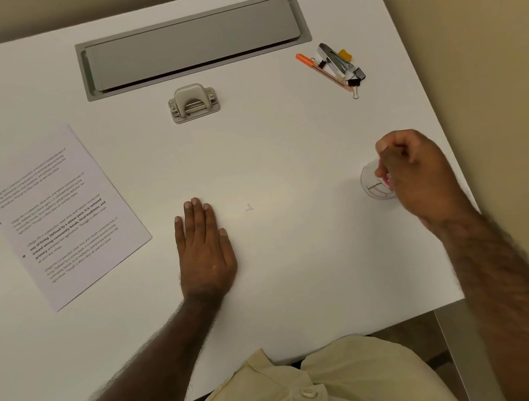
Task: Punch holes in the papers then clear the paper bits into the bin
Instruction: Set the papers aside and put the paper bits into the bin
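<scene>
A printed paper sheet [61, 218] lies at the left of the white desk [284, 266], with two punched holes along its left edge. A grey hole punch [194, 102] stands at the back centre. A few tiny paper bits [249, 207] lie mid-desk. My left hand [203, 248] rests flat on the desk, fingers together, left of the bits. My right hand [414, 173] hovers with pinched fingers over a small white cup-like bin [373, 183] at the right. What the fingertips hold is too small to tell.
A grey cable tray lid [193, 45] is set into the back of the desk. An orange pen [322, 71], a stapler [332, 56] and binder clips [356, 76] lie at the back right. The desk's right edge runs close to the bin.
</scene>
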